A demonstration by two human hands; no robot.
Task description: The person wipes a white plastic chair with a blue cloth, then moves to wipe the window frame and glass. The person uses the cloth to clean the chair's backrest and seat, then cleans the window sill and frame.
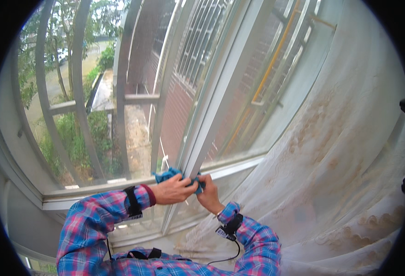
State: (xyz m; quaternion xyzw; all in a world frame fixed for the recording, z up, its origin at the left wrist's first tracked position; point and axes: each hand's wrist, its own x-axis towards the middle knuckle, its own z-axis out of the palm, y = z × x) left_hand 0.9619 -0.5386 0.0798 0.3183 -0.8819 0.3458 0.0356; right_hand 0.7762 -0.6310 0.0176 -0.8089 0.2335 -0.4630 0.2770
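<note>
A blue cloth (169,175) is bunched around the lower part of a pale metal window frame post (207,132). My left hand (175,189) grips the cloth from the left side of the post, fingers curled over it. On the post's right side, my right hand (209,193) pinches another part of the same cloth between thumb and fingers. The two hands are close together, with the post between them. Part of the cloth is hidden behind the post and my fingers. Both forearms wear plaid sleeves with black straps.
A pale window sill rail (95,193) runs along the bottom of the glass. Outside stand metal security bars (120,103) and a brick wall (174,117). A sheer patterned curtain (313,165) hangs close by on the right. A black cable (235,253) loops from my right wrist strap.
</note>
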